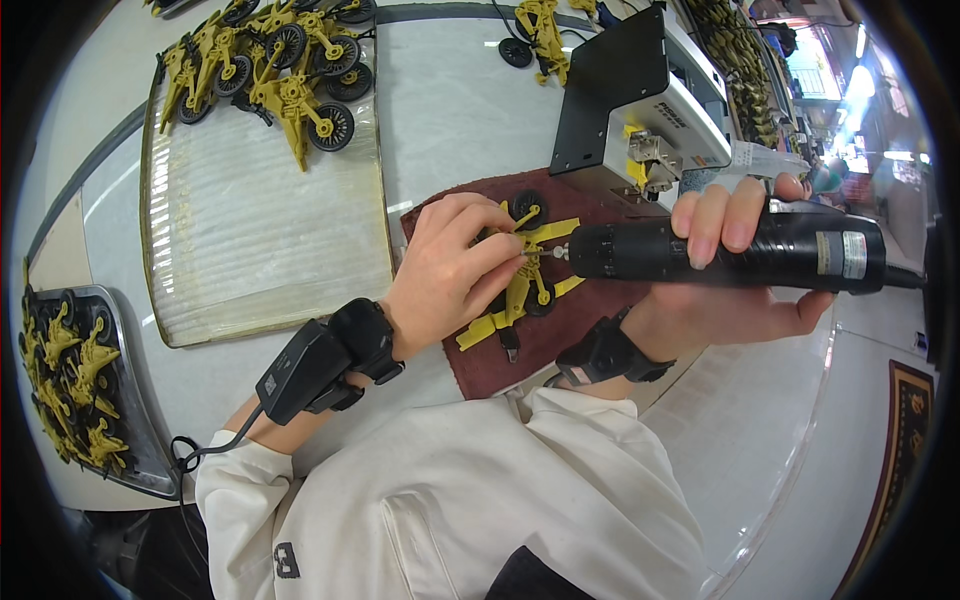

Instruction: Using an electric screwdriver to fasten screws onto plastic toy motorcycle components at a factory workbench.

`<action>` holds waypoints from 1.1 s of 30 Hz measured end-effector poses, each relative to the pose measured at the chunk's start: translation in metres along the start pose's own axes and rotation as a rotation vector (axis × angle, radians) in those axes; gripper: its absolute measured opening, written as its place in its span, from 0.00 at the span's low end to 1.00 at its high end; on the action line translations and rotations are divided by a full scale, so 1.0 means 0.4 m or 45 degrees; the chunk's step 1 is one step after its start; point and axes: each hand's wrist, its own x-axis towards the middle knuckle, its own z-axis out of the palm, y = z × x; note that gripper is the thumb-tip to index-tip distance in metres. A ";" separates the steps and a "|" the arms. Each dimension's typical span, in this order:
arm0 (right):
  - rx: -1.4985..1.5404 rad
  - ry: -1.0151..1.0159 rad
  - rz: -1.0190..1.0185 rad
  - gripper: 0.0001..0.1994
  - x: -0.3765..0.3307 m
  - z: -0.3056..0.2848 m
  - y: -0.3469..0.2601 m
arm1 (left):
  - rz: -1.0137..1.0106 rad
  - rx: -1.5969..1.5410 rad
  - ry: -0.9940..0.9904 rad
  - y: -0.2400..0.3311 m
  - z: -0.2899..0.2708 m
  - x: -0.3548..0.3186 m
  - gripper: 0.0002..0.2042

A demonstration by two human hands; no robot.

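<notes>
A yellow toy motorcycle [517, 296] with black wheels lies on a dark red mat [480, 368] in front of me. My left hand [447, 262] is closed on it, thumb and fingertips pinched near its middle and partly hiding it. In my right hand [720, 312] is a black electric screwdriver [640, 252], held lying nearly level. Its bit points left and reaches the toy right beside my left fingertips. Whether a screw sits at the bit's tip is too small to tell.
A screw feeder [640, 115] with a black plate stands beyond the mat. Far left, a shallow clear tray [260, 250] bears piled yellow toy motorcycles [290, 80]. A metal tray [150, 440] at the left edge holds more yellow pieces. Another yellow toy [543, 40] lies at the back.
</notes>
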 end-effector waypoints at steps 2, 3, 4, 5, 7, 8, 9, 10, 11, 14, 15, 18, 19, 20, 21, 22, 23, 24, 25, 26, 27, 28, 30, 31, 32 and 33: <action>-0.008 0.026 0.017 0.42 0.002 -0.002 0.002 | 0.031 -0.004 -0.016 0.001 -0.001 0.000 0.10; -0.008 0.026 0.016 0.42 0.002 -0.003 0.001 | 0.032 -0.004 -0.016 0.002 -0.002 0.001 0.10; -0.028 0.042 0.014 0.43 0.002 -0.004 0.000 | 0.039 -0.008 -0.028 0.004 -0.003 0.001 0.10; -0.047 0.058 0.010 0.43 0.004 -0.005 0.000 | 0.047 -0.013 -0.040 0.004 -0.004 0.003 0.11; -0.094 0.125 -0.052 0.42 0.000 0.006 0.011 | 0.051 -0.024 -0.036 0.000 0.000 0.005 0.11; -0.132 0.190 -0.105 0.42 -0.003 0.014 0.022 | 0.043 -0.029 -0.028 0.000 0.002 0.003 0.11; -0.128 0.190 -0.103 0.42 -0.009 0.018 0.034 | 0.041 -0.025 -0.028 -0.002 0.002 0.000 0.11; -0.249 0.198 -0.146 0.40 -0.018 0.018 0.049 | 0.045 -0.024 -0.039 -0.003 0.001 -0.004 0.11; -0.374 0.207 -0.193 0.40 -0.023 0.019 0.058 | 0.055 -0.028 -0.052 -0.005 0.001 -0.004 0.11; -0.320 0.161 -0.169 0.39 -0.036 0.027 0.065 | -0.010 -0.036 -0.052 -0.005 -0.001 -0.006 0.11; -0.241 0.128 -0.153 0.37 -0.036 0.015 0.060 | -0.010 -0.039 -0.056 -0.006 -0.001 -0.005 0.11; -0.254 0.046 -0.263 0.33 -0.014 -0.010 0.027 | 0.063 0.061 -0.123 0.002 -0.006 0.009 0.16; -0.373 0.219 -0.318 0.30 -0.006 -0.009 0.013 | -0.015 0.111 -0.154 0.014 -0.009 0.019 0.20; -0.503 0.381 -0.351 0.27 0.010 -0.015 0.012 | -0.101 0.168 -0.180 0.021 -0.010 0.021 0.26; -0.616 0.469 -0.332 0.26 0.021 -0.018 0.026 | -0.131 0.260 -0.273 0.015 -0.002 0.013 0.35; -0.730 0.556 -0.311 0.26 0.026 -0.015 0.046 | -0.140 0.260 -0.274 0.015 -0.001 0.008 0.35; -0.708 0.483 -0.243 0.25 0.028 -0.009 0.063 | -0.151 0.295 -0.322 0.014 -0.003 0.006 0.35; -0.754 0.445 -0.233 0.26 0.024 -0.011 0.075 | -0.161 0.329 -0.371 0.013 -0.003 0.007 0.35; -0.738 0.409 -0.231 0.26 0.020 -0.016 0.082 | -0.164 0.330 -0.373 0.012 -0.002 0.010 0.35; -0.724 0.378 -0.228 0.27 0.015 -0.019 0.089 | -0.157 0.331 -0.365 0.010 -0.002 0.011 0.35; -0.724 0.384 -0.225 0.27 0.014 -0.018 0.096 | -0.151 0.334 -0.358 0.010 -0.003 0.011 0.35; -0.688 0.395 -0.217 0.27 0.013 -0.015 0.102 | -0.152 0.333 -0.364 0.010 -0.004 0.011 0.35; -0.660 0.415 -0.213 0.27 0.012 -0.013 0.102 | -0.166 0.335 -0.358 0.012 -0.003 0.013 0.35; -0.734 0.433 -0.187 0.26 0.011 -0.012 0.101 | -0.165 0.331 -0.364 0.013 -0.002 0.013 0.35; -0.802 0.442 -0.159 0.26 0.013 -0.013 0.102 | -0.170 0.334 -0.365 0.012 -0.003 0.013 0.34; -0.799 0.441 -0.158 0.26 0.012 -0.014 0.104 | -0.176 0.336 -0.364 0.012 -0.003 0.013 0.34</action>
